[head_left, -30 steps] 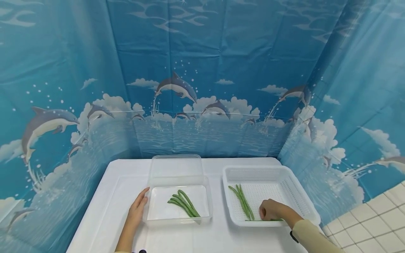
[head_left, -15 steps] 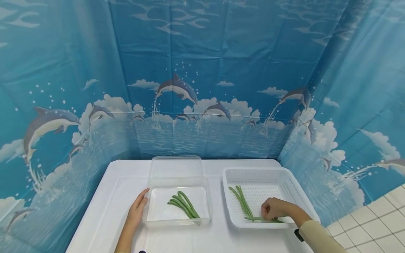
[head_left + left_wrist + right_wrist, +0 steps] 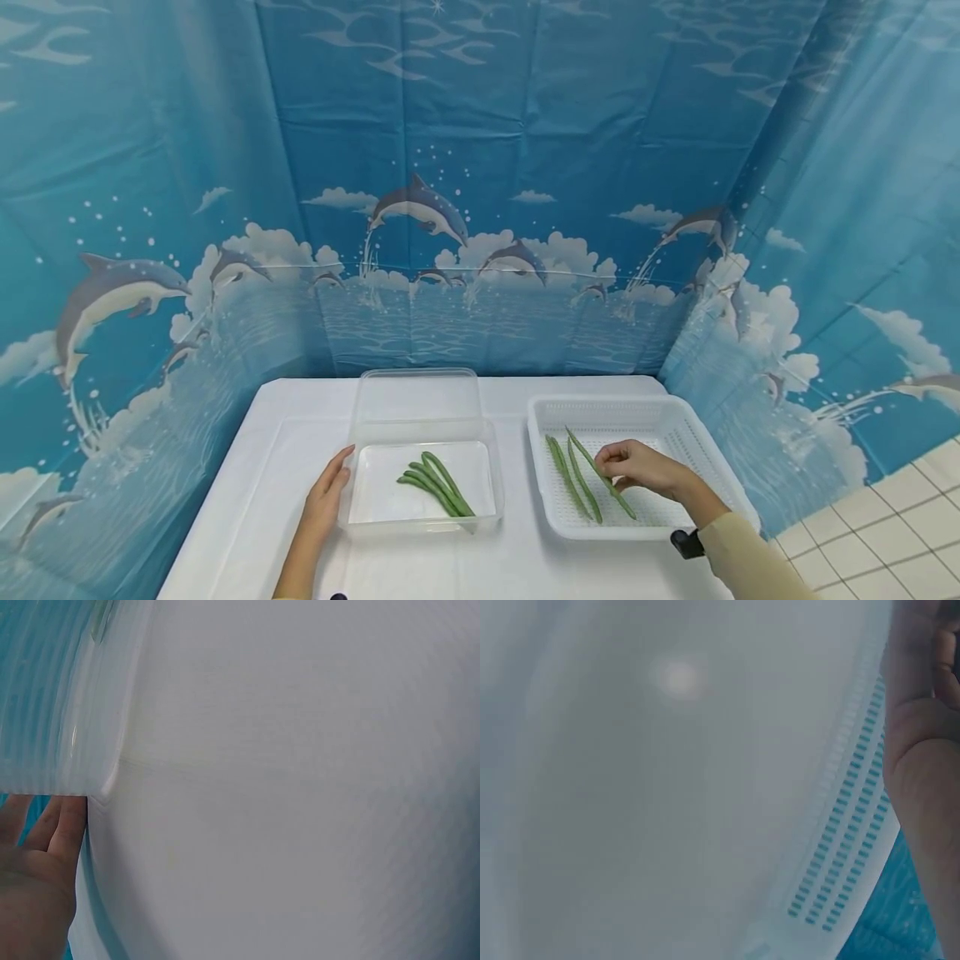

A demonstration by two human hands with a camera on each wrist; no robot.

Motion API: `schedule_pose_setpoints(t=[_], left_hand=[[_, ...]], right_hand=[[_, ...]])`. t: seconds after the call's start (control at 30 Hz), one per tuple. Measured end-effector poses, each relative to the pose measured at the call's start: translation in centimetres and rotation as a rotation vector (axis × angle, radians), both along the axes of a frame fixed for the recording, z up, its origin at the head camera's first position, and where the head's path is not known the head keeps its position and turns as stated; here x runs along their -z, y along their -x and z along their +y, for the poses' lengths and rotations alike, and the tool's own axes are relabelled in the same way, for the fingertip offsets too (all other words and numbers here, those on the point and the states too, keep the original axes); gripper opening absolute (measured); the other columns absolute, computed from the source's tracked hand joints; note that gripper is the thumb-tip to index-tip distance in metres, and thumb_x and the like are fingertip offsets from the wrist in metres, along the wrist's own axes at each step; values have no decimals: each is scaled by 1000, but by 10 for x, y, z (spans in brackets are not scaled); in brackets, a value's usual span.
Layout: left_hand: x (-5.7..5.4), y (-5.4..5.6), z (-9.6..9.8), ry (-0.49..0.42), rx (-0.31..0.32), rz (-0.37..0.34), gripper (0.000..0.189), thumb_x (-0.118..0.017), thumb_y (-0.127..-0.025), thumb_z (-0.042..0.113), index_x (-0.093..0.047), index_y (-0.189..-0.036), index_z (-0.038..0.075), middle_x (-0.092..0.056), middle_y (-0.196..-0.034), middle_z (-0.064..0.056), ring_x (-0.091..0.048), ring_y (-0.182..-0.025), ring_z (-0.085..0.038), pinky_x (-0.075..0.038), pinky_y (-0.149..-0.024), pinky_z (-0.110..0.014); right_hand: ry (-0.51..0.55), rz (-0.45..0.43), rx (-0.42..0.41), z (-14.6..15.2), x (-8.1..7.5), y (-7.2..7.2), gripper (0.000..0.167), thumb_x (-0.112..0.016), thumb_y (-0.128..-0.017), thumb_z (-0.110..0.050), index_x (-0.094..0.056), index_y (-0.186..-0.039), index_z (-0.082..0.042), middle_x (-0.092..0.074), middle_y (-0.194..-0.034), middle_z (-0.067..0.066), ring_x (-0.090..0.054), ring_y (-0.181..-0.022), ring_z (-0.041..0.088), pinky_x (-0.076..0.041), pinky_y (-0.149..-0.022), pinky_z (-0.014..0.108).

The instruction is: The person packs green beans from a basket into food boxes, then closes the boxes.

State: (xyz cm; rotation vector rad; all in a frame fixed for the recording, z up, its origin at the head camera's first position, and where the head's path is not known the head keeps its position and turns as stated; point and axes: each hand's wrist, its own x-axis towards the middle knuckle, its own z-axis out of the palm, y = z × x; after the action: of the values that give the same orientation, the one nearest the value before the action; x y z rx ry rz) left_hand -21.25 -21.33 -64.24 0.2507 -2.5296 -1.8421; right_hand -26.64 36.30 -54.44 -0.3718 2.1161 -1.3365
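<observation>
My right hand [image 3: 637, 468] pinches a long green bean [image 3: 587, 455] over the white perforated basket [image 3: 701, 454]. Two more beans [image 3: 564, 475] lie side by side to its left in the basket. My left hand [image 3: 322, 497] rests its straight fingers against the left side of a clear plastic container [image 3: 412, 525], which holds several green beans [image 3: 448, 495] in a bunch. In the left wrist view, the fingertips sit right at the container's ribbed wall [image 3: 45, 712]. The right wrist view shows the forearm and hand [image 3: 922, 761] beside the basket's slotted wall [image 3: 840, 840]; the held bean is out of sight there.
A clear lid [image 3: 418, 397] lies behind the container. Everything stands on a white-covered table [image 3: 292, 408], bounded by blue dolphin-print curtains [image 3: 480, 321] at the back and sides. White tiles [image 3: 892, 521] show at lower right.
My right hand has lifted the bean from the basket's front edge and moved up and back. The bean has swung from lying crosswise to a slant. The left hand has stayed still.
</observation>
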Motion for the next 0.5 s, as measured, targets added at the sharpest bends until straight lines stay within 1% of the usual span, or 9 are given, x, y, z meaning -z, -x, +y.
schedule_pose_setpoints(t=[0.13,0.2,0.3,0.4,0.5], left_hand=[[1,-1,0,2,-5,-8,49,-38,-116,41,-41,-163,28,-28,-175,-16,-22,-163,-47,-22,-128,-73],[1,0,0,1,-6,-6,50,-38,-116,42,-41,-163,27,-28,-175,-17,-23,-162,-48,-22,-128,-73],[1,1,1,1,-9,-12,51,-37,-115,45,-41,-163,28,-28,-176,-16,-22,-163,-47,-22,-128,-73],[2,2,1,2,-12,-16,51,-37,-115,46,-41,-163,28,-28,-176,-16,-22,-163,-47,-22,-128,-73],[2,2,1,8,-11,-15,51,-37,-115,44,-41,-163,28,-28,-176,-16,-23,-162,-47,-22,-128,-73]], right_hand=[[126,-10,59,-20,0,4,12,-59,-108,-15,-66,-107,-5,-59,-90,-2,-57,-82,10,-62,-78,33],[189,-13,73,-31,0,7,10,-58,-109,-15,-65,-106,-7,-60,-91,-5,-58,-83,8,-62,-77,29],[274,-21,75,-48,-3,9,11,-56,-110,-14,-64,-108,-7,-60,-91,-6,-59,-82,6,-62,-77,27],[325,-27,71,-65,-5,10,11,-55,-110,-15,-64,-107,-9,-60,-91,-8,-58,-81,5,-62,-77,27],[348,-33,81,-82,-5,12,11,-56,-111,-16,-65,-106,-12,-60,-89,-8,-58,-79,4,-62,-76,26]])
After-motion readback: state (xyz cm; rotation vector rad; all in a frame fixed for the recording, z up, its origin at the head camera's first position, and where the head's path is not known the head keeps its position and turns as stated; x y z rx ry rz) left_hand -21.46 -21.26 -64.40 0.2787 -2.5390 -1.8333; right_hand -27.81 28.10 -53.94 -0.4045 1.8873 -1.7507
